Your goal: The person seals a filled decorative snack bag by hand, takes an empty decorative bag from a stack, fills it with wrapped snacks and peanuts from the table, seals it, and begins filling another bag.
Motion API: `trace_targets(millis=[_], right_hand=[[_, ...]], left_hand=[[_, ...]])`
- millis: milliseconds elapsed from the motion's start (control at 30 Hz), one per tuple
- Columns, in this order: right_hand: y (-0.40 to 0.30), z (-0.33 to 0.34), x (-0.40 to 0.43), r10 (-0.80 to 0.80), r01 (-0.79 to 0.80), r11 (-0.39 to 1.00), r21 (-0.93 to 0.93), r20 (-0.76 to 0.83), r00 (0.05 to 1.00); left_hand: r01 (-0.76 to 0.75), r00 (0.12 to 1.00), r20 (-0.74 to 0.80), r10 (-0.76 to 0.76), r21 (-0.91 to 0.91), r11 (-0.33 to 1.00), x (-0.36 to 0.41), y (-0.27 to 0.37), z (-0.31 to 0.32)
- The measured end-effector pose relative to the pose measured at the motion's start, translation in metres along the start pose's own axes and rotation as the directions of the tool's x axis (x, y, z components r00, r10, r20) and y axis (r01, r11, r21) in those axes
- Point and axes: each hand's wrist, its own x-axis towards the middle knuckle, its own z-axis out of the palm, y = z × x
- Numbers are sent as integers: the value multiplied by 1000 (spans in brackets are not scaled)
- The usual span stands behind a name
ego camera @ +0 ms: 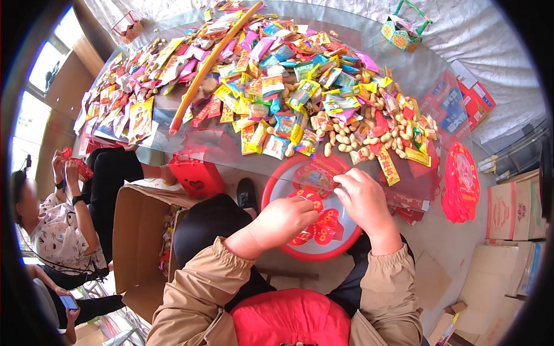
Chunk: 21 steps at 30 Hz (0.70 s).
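Observation:
My left hand (pixel 283 220) is closed on a red printed plastic bag (pixel 312 225) above a round white basin with a red rim (pixel 320 257). To its right my right hand (pixel 361 197) is raised at the glass table's edge, thumb and fingertips close together; whether anything thin is between them cannot be told. Beyond both hands a heap of wrapped candies (pixel 277 86) covers much of the glass table (pixel 194 149). Unshelled peanuts (pixel 346 140) lie at its near right part. An orange stick (pixel 212 65) lies slantwise across the heap.
Red printed bags (pixel 461 184) are stacked at the table's right. An open cardboard box (pixel 140 238) and a red gift box (pixel 197 175) stand left. Cartons (pixel 513 209) line the far right. Seated at left, a person (pixel 65 225) holds a red bag; another person holds a phone (pixel 69 302).

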Motion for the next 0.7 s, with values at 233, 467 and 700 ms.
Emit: trace_targets(millis=[233, 467, 700], right_hand=[[2, -3, 0, -24, 20, 999, -45, -87, 996], [9, -7, -2, 2, -14, 996, -89, -138, 990], [9, -13, -1, 12, -54, 980, -193, -217, 976]], left_hand=[[-14, 1000, -22, 14, 4, 1000, 2, 0, 4], [3, 998, 56, -3, -3, 1000, 4, 4, -3], [-7, 998, 57, 7, -5, 1000, 4, 2, 1]])
